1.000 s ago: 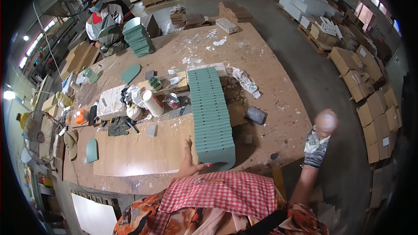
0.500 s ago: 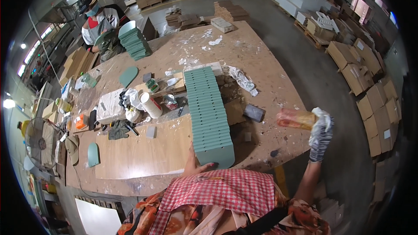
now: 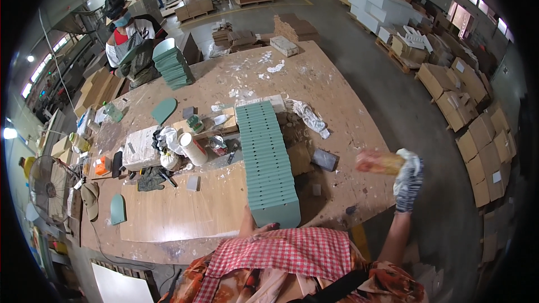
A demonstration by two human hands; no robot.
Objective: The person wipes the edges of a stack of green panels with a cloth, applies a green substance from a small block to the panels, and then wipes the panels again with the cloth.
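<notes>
A long row of green panels (image 3: 268,163) with rounded corners stands packed face to face on the table, with dark holes along its upper edges. My bare left hand (image 3: 254,225) grips the lower left corner of its near end, its fingers partly hidden by the checked apron. Out to the right, my right hand (image 3: 409,182), in a striped glove with white cloth around it, closes on a reddish-yellow oblong thing (image 3: 379,161). Motion blurs that thing, so its kind is unclear. It is held apart from the panels, over the table's right side.
A dark grey block (image 3: 324,159) and a crumpled white cloth (image 3: 309,118) lie right of the row. To its left are a white cylinder (image 3: 192,149), a wooden board (image 3: 185,205) and a loose green panel (image 3: 117,209). Across the table, a co-worker (image 3: 132,45) stands beside stacked panels (image 3: 172,64).
The whole view has shifted slightly, with the table lower in it. My right hand has moved a little away from me relative to the table. The co-worker's panel is lifted higher.
</notes>
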